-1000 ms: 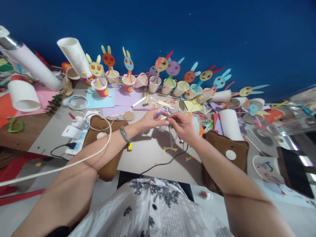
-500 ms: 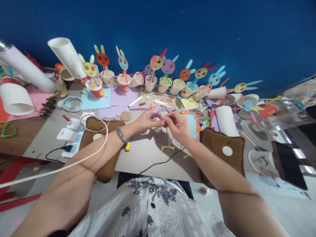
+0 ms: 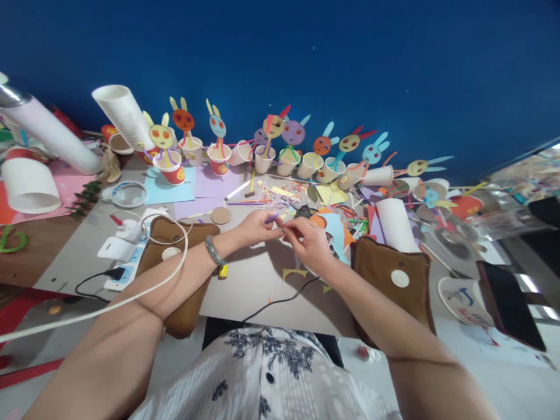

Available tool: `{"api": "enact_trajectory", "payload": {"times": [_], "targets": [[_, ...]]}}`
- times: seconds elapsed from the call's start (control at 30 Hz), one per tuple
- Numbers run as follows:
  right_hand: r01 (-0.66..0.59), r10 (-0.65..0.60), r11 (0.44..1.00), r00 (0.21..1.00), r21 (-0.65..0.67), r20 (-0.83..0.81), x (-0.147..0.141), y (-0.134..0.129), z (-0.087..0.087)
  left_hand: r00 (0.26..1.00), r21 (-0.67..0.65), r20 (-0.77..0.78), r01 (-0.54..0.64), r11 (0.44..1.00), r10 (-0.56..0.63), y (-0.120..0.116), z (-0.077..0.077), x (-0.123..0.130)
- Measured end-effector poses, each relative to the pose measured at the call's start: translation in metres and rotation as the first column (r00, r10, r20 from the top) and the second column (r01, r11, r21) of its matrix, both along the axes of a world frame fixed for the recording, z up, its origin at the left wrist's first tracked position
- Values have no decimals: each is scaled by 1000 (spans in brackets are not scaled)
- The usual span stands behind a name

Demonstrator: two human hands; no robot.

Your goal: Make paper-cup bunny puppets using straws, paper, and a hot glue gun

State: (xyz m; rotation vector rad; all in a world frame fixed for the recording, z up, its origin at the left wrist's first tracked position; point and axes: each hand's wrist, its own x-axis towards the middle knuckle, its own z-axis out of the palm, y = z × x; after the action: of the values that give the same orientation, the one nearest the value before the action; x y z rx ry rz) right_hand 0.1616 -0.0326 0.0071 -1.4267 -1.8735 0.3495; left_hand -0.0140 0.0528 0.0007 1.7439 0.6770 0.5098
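Note:
My left hand (image 3: 260, 226) is closed over the middle of the table, with a small purple piece (image 3: 272, 218) held at its fingers. My right hand (image 3: 307, 238) meets it, its fingertips pinched together and touching the left ones. Whatever lies between the right fingertips is too small to make out. Below the hands are yellow paper scraps (image 3: 294, 273) and a black cable (image 3: 280, 301). Behind them lie coloured paper bits and pencils, and a brown cardboard disc (image 3: 220, 215) is left of my left hand.
Paper cups (image 3: 265, 158) with rabbit-faced figures line the back by the blue wall. Brown pouches (image 3: 385, 280) lie on either side. At left are a power strip (image 3: 125, 271), a white cable and a leaning cup stack (image 3: 120, 114). A phone (image 3: 510, 303) stands at right.
The view has shifted slightly, so the table appears lower. Both hands stay fingertip to fingertip, and the pale strip that hung under my right hand no longer shows.

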Motion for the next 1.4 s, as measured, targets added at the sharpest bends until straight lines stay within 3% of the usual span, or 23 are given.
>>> {"api": "enact_trajectory", "payload": {"times": [0.23,0.5,0.57,0.67,0.77,0.9,1.07,1.17,1.27,1.4], "targets": [[-13,13,1000,1000,-14,6,6,-6,-9,997,168,-66,-15,986,26,-3,7,-3],[-25,25,999,1000,-46,3,10,-17,-17,997,211,-66,52,976,-39,-3,-1,-2],[5,-4,998,1000,-63,26,19,-19,-13,998,200,-55,48,979,-37,-3,-1,-2],[147,-141,988,983,-41,115,45,-15,-2,999,143,-39,43,989,-38,-4,0,-2],[318,-299,948,910,-23,288,83,0,2,998,95,-29,54,994,-52,-4,-1,-2],[436,-339,891,826,-130,451,123,25,-10,996,66,-11,85,994,-84,-3,-6,-1],[503,-381,760,858,-413,344,140,36,-28,995,45,-34,97,994,-95,-3,-6,-1],[531,-450,714,847,-457,282,150,33,-30,996,47,-45,79,996,-77,-3,-3,-1],[527,-451,737,850,-423,274,162,31,-30,995,52,-47,86,995,-84,-3,-3,-1],[469,-385,821,876,-327,290,168,37,-28,995,71,-45,87,994,-84,-3,-4,-1]]}}
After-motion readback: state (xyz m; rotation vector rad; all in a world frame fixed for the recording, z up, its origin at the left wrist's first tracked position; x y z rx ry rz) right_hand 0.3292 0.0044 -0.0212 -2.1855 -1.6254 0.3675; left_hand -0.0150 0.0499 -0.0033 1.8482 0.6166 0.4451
